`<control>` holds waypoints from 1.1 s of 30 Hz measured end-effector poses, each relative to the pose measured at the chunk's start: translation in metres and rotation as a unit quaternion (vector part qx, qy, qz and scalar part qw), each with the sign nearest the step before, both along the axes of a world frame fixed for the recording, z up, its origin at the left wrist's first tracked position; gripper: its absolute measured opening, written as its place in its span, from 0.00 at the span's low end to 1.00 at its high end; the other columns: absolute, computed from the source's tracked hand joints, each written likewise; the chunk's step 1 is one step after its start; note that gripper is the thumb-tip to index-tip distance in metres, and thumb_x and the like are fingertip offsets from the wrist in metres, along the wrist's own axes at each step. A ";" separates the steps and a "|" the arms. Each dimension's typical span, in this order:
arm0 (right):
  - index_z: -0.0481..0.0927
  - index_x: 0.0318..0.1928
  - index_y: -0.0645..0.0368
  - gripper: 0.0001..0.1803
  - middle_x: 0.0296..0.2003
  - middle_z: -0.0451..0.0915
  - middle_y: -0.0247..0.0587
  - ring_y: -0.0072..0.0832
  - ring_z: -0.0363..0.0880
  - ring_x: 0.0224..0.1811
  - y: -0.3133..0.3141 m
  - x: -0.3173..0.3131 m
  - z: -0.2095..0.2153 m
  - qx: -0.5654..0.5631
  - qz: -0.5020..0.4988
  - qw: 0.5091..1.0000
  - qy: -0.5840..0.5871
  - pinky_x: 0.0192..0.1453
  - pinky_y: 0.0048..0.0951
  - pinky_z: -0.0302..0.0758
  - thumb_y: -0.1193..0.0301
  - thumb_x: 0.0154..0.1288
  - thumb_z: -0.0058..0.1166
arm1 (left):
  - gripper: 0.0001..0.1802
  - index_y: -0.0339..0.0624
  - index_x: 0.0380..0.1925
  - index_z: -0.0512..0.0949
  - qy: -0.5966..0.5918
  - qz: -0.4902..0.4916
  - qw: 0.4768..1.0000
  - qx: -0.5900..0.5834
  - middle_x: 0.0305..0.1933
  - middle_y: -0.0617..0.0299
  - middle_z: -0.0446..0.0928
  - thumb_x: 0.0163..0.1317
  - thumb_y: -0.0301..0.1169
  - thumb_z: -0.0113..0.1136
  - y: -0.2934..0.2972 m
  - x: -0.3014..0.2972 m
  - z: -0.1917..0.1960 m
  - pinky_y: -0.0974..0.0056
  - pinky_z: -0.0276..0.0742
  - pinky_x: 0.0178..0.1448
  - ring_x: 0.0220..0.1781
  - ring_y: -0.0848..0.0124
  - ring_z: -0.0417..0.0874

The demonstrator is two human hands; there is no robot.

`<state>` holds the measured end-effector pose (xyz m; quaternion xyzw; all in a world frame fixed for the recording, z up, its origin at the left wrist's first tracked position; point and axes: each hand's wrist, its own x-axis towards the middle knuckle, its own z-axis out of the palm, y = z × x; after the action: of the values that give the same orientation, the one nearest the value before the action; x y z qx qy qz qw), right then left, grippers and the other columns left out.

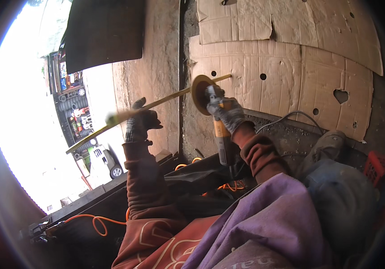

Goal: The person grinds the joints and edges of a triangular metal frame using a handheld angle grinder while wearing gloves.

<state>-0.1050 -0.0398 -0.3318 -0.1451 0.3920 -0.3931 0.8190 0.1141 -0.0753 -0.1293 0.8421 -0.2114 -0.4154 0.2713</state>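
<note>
An angle grinder (220,134) with a yellow and grey body is in my right hand (230,112), whose gloved fingers are wrapped round its front part. Its round, yellow-rimmed disc (200,95) meets or overlaps a long thin yellow strip (170,97); whether they touch I cannot tell. The strip slants from the lower left up to the right, across the gap between thumb and fingers of my gloved left hand (142,124). That hand is partly curled about the strip, some fingertips pointing right. A blurred pale patch shows on the strip beside it.
Flattened cardboard sheets (286,85) with holes lie beyond the grinder. A dark cable (291,113) curves past my shoe (324,145). Orange cord (98,219) loops at lower left. A red crate (379,168) stands at right. A dark panel (105,33) hangs at upper left.
</note>
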 end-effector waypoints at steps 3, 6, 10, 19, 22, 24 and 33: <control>0.82 0.29 0.53 0.07 0.23 0.79 0.29 0.19 0.74 0.22 -0.002 -0.017 -0.008 0.092 -0.021 0.996 0.010 0.30 0.23 0.71 0.67 0.51 0.67 | 0.26 0.37 0.29 0.77 0.034 0.015 0.999 0.009 0.22 0.55 0.77 0.62 0.53 0.51 0.005 0.000 0.010 0.49 0.83 0.33 0.25 0.59 0.82; 0.81 0.28 0.53 0.09 0.22 0.78 0.29 0.19 0.74 0.22 0.001 -0.014 -0.009 0.130 -0.044 0.991 0.009 0.29 0.24 0.71 0.67 0.50 0.69 | 0.24 0.38 0.32 0.77 0.031 -0.031 0.996 -0.073 0.28 0.54 0.78 0.61 0.52 0.55 0.008 -0.002 0.006 0.51 0.84 0.36 0.27 0.60 0.83; 0.80 0.30 0.55 0.12 0.25 0.79 0.30 0.19 0.76 0.24 -0.001 -0.001 0.029 -0.002 -0.062 0.997 -0.042 0.31 0.23 0.73 0.68 0.48 0.70 | 0.26 0.36 0.46 0.73 0.068 -0.051 0.993 -0.081 0.31 0.52 0.79 0.61 0.49 0.56 0.004 -0.003 0.012 0.51 0.84 0.37 0.29 0.60 0.83; 0.81 0.32 0.54 0.12 0.26 0.79 0.29 0.20 0.76 0.24 -0.001 -0.018 -0.008 0.114 -0.022 0.993 -0.018 0.31 0.26 0.73 0.66 0.48 0.70 | 0.25 0.40 0.44 0.75 0.026 -0.018 0.993 -0.110 0.30 0.49 0.78 0.55 0.48 0.62 0.011 0.000 0.004 0.49 0.84 0.36 0.29 0.56 0.83; 0.80 0.32 0.54 0.12 0.25 0.79 0.30 0.20 0.75 0.24 -0.001 -0.025 0.018 0.105 -0.036 0.994 -0.021 0.30 0.26 0.73 0.66 0.48 0.70 | 0.25 0.40 0.44 0.75 0.058 -0.021 0.992 -0.113 0.30 0.48 0.78 0.54 0.48 0.63 0.005 -0.003 0.009 0.50 0.84 0.36 0.29 0.57 0.83; 0.78 0.39 0.54 0.17 0.30 0.80 0.32 0.21 0.77 0.28 -0.001 -0.012 0.023 0.049 -0.030 0.995 -0.079 0.33 0.26 0.74 0.67 0.49 0.69 | 0.25 0.39 0.43 0.75 0.040 -0.028 0.993 -0.109 0.30 0.48 0.78 0.54 0.48 0.63 0.001 -0.010 0.006 0.50 0.84 0.36 0.29 0.57 0.83; 0.75 0.40 0.57 0.23 0.31 0.82 0.36 0.21 0.79 0.26 -0.009 -0.022 -0.014 0.089 0.024 0.996 0.011 0.30 0.26 0.75 0.67 0.44 0.73 | 0.24 0.37 0.41 0.76 0.001 -0.040 0.991 -0.127 0.30 0.49 0.78 0.54 0.47 0.62 0.008 -0.024 0.011 0.52 0.84 0.36 0.28 0.58 0.83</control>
<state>-0.1272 -0.0484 -0.3458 -0.0856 0.4304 -0.3355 0.8336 0.0901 -0.0677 -0.1178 0.7911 -0.2960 -0.3968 0.3592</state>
